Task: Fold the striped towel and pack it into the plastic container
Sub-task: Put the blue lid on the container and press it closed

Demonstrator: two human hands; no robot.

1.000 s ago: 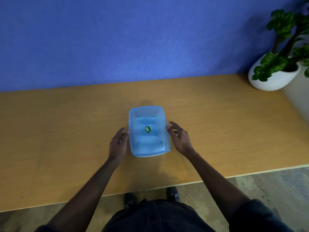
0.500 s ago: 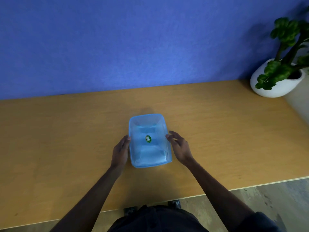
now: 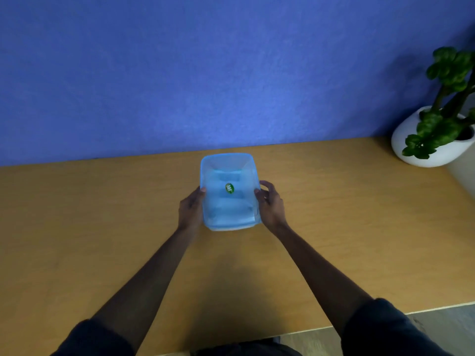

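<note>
A translucent blue plastic container (image 3: 226,161) with a green oval sticker sits at the middle of the wooden table, close to the blue wall. My left hand (image 3: 190,208) clasps its left side and my right hand (image 3: 272,205) clasps its right side, fingertips over the rim. Pale blue shapes show through the plastic; I cannot tell whether they are the striped towel. No towel lies anywhere else in view. Whether the container rests on the table or is raised slightly is unclear.
The wooden table (image 3: 102,227) runs the full width, with its front edge near me and the blue wall (image 3: 205,73) behind it. A white pot with a green plant (image 3: 434,140) stands at the back right corner.
Both hands have closed in from beside the container onto its sides. The container has gone away from me, toward the wall.
</note>
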